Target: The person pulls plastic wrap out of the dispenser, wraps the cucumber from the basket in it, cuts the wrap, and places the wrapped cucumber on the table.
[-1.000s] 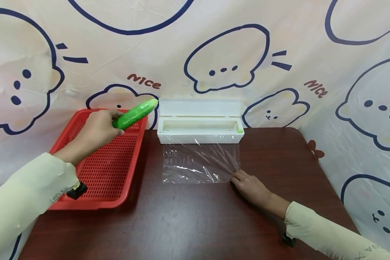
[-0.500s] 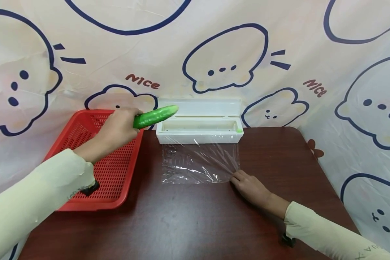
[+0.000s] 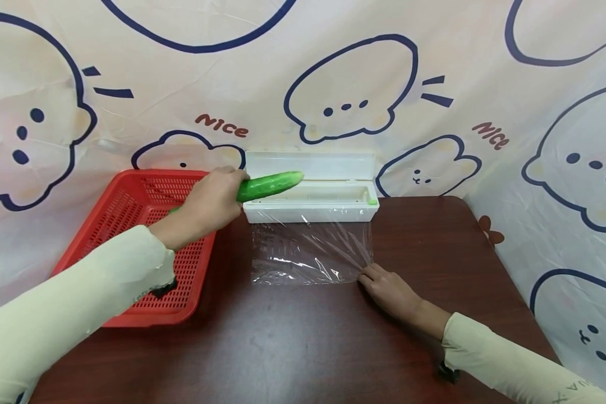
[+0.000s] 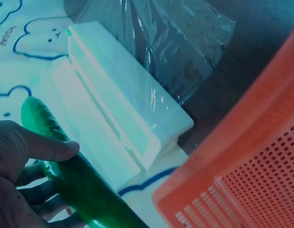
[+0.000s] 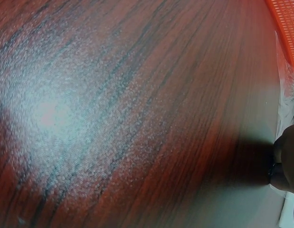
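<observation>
My left hand (image 3: 214,196) grips a long green cucumber (image 3: 271,186), its pale tip pointing right in front of the white cling film dispenser (image 3: 310,215). In the left wrist view, the thumb lies over the cucumber (image 4: 82,185), with the fingers round its other side. A green end shows behind the wrist. Clear cling film (image 3: 303,255) runs from the dispenser's front edge toward me over the table. At the film's near right corner, my right hand (image 3: 391,293) pinches it. Only that hand's dark fingertips (image 5: 282,164) show at the edge of the right wrist view.
Under my left forearm stands a red perforated plastic basket (image 3: 151,321), left of the dispenser. The dispenser's lid (image 3: 310,163) is raised against the cartoon-printed cloth backdrop (image 3: 262,78). Below everything is a dark reddish wooden table (image 3: 293,342).
My left hand has carried the cucumber rightward from above the basket to the dispenser's left part, turning it closer to level. The right hand and film have stayed in place.
</observation>
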### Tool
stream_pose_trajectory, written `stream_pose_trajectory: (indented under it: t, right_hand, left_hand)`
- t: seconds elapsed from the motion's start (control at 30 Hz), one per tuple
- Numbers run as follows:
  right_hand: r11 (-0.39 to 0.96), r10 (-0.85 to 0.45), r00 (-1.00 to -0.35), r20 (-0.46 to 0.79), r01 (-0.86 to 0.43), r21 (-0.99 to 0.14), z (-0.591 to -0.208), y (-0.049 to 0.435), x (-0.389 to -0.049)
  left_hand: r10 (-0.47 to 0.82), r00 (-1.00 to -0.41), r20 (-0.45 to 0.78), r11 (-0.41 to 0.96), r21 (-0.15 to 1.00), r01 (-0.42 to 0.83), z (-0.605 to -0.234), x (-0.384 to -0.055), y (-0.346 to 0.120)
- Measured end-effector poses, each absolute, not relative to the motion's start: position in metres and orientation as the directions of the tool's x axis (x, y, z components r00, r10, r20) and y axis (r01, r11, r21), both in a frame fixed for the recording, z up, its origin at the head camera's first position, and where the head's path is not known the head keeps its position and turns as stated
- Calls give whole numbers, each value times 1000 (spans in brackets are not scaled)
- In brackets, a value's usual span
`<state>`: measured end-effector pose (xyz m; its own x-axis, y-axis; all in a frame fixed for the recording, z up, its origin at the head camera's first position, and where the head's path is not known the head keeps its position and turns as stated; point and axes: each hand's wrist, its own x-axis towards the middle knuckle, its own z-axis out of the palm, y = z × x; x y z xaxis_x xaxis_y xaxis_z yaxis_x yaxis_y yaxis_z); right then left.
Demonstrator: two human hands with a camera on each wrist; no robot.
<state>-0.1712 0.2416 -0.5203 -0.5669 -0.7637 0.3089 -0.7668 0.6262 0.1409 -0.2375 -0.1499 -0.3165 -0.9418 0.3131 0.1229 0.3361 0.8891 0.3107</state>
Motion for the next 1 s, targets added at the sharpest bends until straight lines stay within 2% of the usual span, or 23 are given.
stream_pose_trajectory:
  t: [0.73,1.0]
  right_hand:
    - [621,-765,-552,331,-769,153,-521,241,-173]
    - [616,-770,-548,325,-772,157,-520,241,-171]
  left_hand:
    - [485,-868,105,835,240,496,-328,-241,-69]
    - [562,-824,73,807,168,566,-340,-238,-42]
